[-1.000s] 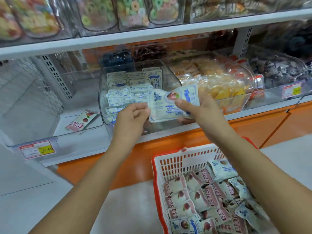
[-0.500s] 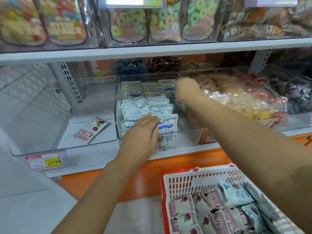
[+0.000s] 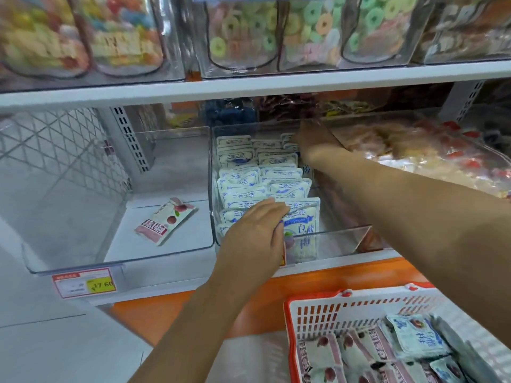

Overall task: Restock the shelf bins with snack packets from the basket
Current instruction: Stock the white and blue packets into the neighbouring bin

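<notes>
Head view showed the middle bin (image 3: 340,240) mostly filled, the basket (image 3: 359,295) far from empty; the left hand (image 3: 254,233) lay flat on the blue packets (image 3: 240,178), the right hand (image 3: 315,139) with its grip hidden.

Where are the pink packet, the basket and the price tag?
pink packet (image 3: 166,223): head view, middle of its front.
basket (image 3: 359,310): head view, white slotted wall.
price tag (image 3: 84,283): head view, centre of the label.
</notes>
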`<move>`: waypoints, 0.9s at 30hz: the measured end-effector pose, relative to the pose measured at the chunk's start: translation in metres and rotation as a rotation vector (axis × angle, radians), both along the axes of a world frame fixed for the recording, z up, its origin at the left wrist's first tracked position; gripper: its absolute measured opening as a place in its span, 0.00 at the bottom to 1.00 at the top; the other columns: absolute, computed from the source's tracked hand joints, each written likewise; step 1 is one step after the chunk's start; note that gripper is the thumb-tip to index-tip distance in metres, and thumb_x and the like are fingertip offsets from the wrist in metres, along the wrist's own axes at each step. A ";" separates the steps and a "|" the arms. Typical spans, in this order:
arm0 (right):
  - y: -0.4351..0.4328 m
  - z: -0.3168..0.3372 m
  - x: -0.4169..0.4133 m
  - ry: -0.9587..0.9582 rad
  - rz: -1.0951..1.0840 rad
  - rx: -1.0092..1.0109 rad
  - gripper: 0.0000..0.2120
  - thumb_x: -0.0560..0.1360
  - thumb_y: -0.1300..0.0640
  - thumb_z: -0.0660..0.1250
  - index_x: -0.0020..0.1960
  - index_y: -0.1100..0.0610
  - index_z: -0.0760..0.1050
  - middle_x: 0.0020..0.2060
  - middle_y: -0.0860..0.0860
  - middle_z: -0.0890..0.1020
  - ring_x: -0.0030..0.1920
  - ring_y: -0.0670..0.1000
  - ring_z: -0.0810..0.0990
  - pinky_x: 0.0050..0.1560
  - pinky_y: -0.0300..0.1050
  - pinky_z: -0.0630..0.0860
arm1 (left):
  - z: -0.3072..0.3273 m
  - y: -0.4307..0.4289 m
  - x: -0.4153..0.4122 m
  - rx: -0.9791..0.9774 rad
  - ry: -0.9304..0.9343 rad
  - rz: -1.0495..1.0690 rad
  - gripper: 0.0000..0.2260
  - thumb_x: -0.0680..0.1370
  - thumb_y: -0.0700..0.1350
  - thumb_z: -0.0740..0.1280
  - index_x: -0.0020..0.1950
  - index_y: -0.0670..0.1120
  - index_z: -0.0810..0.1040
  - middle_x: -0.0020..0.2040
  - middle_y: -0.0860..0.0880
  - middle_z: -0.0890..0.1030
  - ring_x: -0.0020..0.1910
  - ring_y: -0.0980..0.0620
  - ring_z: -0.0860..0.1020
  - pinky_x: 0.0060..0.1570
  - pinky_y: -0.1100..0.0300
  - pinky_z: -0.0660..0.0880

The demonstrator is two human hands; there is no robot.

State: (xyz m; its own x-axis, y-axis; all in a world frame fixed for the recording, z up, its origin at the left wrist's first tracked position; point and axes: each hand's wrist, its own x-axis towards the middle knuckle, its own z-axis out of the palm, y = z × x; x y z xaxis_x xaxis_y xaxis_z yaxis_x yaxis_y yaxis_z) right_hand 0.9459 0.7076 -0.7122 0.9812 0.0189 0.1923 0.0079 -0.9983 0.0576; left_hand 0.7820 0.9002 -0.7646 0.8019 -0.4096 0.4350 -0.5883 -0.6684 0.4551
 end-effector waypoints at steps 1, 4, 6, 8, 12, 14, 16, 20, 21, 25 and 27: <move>-0.001 -0.002 0.001 0.017 0.008 0.013 0.19 0.75 0.71 0.58 0.66 0.66 0.71 0.65 0.62 0.71 0.64 0.61 0.73 0.61 0.48 0.72 | -0.002 0.000 0.001 -0.010 -0.016 0.005 0.18 0.78 0.44 0.57 0.65 0.46 0.77 0.63 0.51 0.78 0.68 0.55 0.70 0.67 0.68 0.58; -0.002 -0.003 -0.003 0.046 0.011 0.084 0.22 0.74 0.73 0.56 0.67 0.63 0.68 0.65 0.61 0.70 0.62 0.60 0.73 0.57 0.48 0.73 | -0.005 0.000 0.001 -0.020 -0.054 0.008 0.16 0.77 0.42 0.59 0.63 0.45 0.78 0.61 0.50 0.80 0.66 0.53 0.72 0.66 0.68 0.60; -0.001 -0.001 -0.009 -0.001 0.009 0.132 0.24 0.73 0.75 0.57 0.67 0.62 0.66 0.66 0.61 0.68 0.63 0.59 0.71 0.56 0.48 0.72 | -0.004 0.000 -0.001 -0.016 -0.066 0.006 0.16 0.77 0.42 0.60 0.63 0.44 0.78 0.61 0.49 0.80 0.66 0.53 0.73 0.66 0.69 0.58; 0.000 0.001 -0.019 -0.049 0.021 0.189 0.22 0.73 0.72 0.60 0.66 0.64 0.66 0.65 0.61 0.69 0.62 0.59 0.71 0.55 0.47 0.69 | -0.003 0.000 -0.003 -0.008 -0.091 0.000 0.16 0.78 0.42 0.60 0.63 0.43 0.78 0.61 0.48 0.80 0.66 0.52 0.73 0.66 0.69 0.58; -0.005 0.001 -0.061 -0.120 0.087 0.247 0.10 0.78 0.59 0.62 0.55 0.65 0.75 0.51 0.62 0.80 0.52 0.60 0.78 0.48 0.48 0.71 | 0.000 -0.005 -0.017 -0.094 -0.174 -0.080 0.16 0.78 0.45 0.59 0.61 0.42 0.79 0.60 0.49 0.80 0.65 0.55 0.72 0.67 0.67 0.63; -0.010 0.001 -0.097 -0.208 0.124 0.301 0.12 0.78 0.53 0.63 0.45 0.62 0.76 0.41 0.60 0.81 0.44 0.60 0.78 0.41 0.48 0.69 | 0.003 -0.010 -0.030 -0.176 -0.193 -0.144 0.14 0.78 0.46 0.60 0.57 0.42 0.81 0.55 0.50 0.82 0.60 0.57 0.75 0.63 0.67 0.68; -0.016 -0.006 -0.138 -0.290 0.164 0.355 0.16 0.79 0.50 0.63 0.36 0.58 0.70 0.30 0.54 0.75 0.35 0.57 0.73 0.34 0.48 0.61 | 0.000 -0.015 -0.042 -0.151 -0.158 -0.211 0.12 0.78 0.47 0.60 0.50 0.44 0.82 0.47 0.52 0.82 0.49 0.56 0.77 0.52 0.65 0.72; -0.035 -0.042 -0.218 -0.293 0.209 0.509 0.20 0.78 0.49 0.65 0.32 0.56 0.65 0.22 0.47 0.65 0.25 0.49 0.66 0.28 0.47 0.59 | -0.021 -0.028 -0.062 0.195 0.043 -0.268 0.16 0.79 0.53 0.55 0.44 0.47 0.79 0.41 0.53 0.80 0.42 0.52 0.77 0.43 0.55 0.72; -0.042 -0.057 -0.230 -0.251 0.209 0.499 0.20 0.78 0.49 0.65 0.31 0.56 0.64 0.22 0.46 0.64 0.24 0.45 0.63 0.27 0.43 0.58 | -0.027 -0.033 -0.067 0.304 0.101 -0.280 0.16 0.80 0.53 0.55 0.45 0.47 0.79 0.42 0.52 0.80 0.43 0.52 0.77 0.43 0.54 0.72; -0.079 -0.122 -0.253 0.056 0.011 0.436 0.17 0.78 0.49 0.64 0.36 0.57 0.68 0.25 0.47 0.68 0.28 0.50 0.69 0.27 0.43 0.61 | -0.058 -0.052 -0.091 0.588 0.297 -0.331 0.14 0.82 0.50 0.55 0.51 0.47 0.79 0.48 0.50 0.81 0.45 0.51 0.77 0.46 0.54 0.75; -0.107 -0.161 -0.266 0.261 -0.181 0.436 0.11 0.79 0.52 0.63 0.43 0.59 0.74 0.33 0.53 0.77 0.37 0.56 0.77 0.33 0.45 0.68 | -0.079 -0.057 -0.101 0.681 0.468 -0.358 0.13 0.81 0.48 0.56 0.57 0.46 0.79 0.55 0.47 0.81 0.50 0.50 0.78 0.50 0.55 0.76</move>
State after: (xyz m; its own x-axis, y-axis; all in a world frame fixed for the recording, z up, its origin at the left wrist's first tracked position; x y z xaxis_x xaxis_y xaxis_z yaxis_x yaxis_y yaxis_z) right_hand 0.6803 0.6002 -0.8733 0.9775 -0.1822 -0.1066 -0.2082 -0.9158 -0.3433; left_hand 0.6814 0.8428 -0.8436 0.6110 -0.7184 -0.3325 -0.6668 -0.6934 0.2730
